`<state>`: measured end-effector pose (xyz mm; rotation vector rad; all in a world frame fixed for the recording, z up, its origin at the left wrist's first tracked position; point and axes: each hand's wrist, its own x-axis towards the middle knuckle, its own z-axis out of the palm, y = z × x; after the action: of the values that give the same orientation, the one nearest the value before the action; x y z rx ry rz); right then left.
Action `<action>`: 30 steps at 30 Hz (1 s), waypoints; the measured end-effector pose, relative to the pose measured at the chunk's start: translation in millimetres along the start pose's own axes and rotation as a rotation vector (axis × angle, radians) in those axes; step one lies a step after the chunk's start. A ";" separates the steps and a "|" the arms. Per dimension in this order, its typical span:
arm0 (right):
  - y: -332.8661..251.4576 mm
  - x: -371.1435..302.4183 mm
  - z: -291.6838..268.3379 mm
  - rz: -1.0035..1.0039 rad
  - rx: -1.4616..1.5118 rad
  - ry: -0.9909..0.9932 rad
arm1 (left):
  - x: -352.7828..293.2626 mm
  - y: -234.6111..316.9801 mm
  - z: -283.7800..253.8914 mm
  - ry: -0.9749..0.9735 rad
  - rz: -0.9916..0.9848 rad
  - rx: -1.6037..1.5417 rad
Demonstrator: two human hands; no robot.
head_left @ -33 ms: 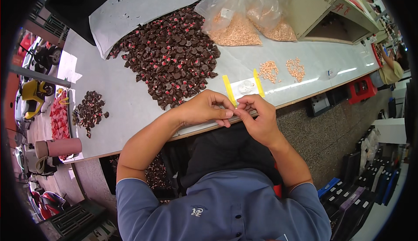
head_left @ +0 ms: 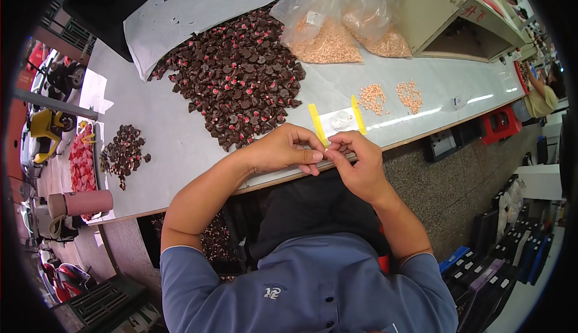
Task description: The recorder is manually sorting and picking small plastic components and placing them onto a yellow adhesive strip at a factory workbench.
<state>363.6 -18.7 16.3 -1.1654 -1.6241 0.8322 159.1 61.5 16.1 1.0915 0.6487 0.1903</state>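
At the table's front edge my left hand (head_left: pixel 286 150) and my right hand (head_left: pixel 359 165) meet fingertip to fingertip. Both are closed in a pinch on something tiny and pale, too small to name. Just beyond them a white card (head_left: pixel 331 122) is fixed down with yellow tape strips (head_left: pixel 358 114), and a small clear piece (head_left: pixel 341 119) sits on it. Right of the card lie two little piles of small peach-coloured parts (head_left: pixel 372 98). A large heap of dark brown pieces with red-pink spots (head_left: pixel 241 74) spreads to the left of the card.
Clear plastic bags of peach parts (head_left: pixel 325 47) stand at the back, beside a grey-beige metal box (head_left: pixel 463 32). A smaller dark pile (head_left: pixel 125 149), a tray of pink-red pieces (head_left: pixel 82 161) and a pink tumbler (head_left: pixel 87 203) are at the left. A person (head_left: pixel 545 89) sits far right.
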 end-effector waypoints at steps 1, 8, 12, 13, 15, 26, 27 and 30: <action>-0.4 0.0 0.6 -0.002 -0.004 0.016 | -0.2 0.2 -0.1 0.002 0.000 -0.002; -9.4 0.3 0.0 -0.234 -0.276 -0.005 | 1.1 -3.6 0.7 0.043 0.014 -0.056; -10.1 0.7 -6.4 -0.105 -0.138 0.053 | 3.4 -4.8 2.3 0.079 0.028 -0.079; -9.4 0.2 -8.8 -0.001 -0.062 0.068 | 2.9 -3.9 2.9 0.080 0.027 -0.080; -11.5 2.6 -15.5 0.040 -0.066 -0.025 | 0.8 -1.0 4.2 0.075 0.018 -0.054; -4.9 11.5 -15.9 -0.144 -0.308 -0.204 | -0.8 1.3 4.1 0.036 -0.002 -0.004; -4.6 11.6 -15.1 -0.154 -0.299 -0.193 | -0.9 1.3 4.1 0.036 -0.001 -0.014; -0.6 11.2 -14.7 -0.195 -0.314 -0.170 | -1.5 3.5 4.6 0.044 -0.003 -0.012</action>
<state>376.0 -8.2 25.0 -1.1484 -2.0276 0.5771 161.1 59.0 21.1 1.0775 0.6877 0.2163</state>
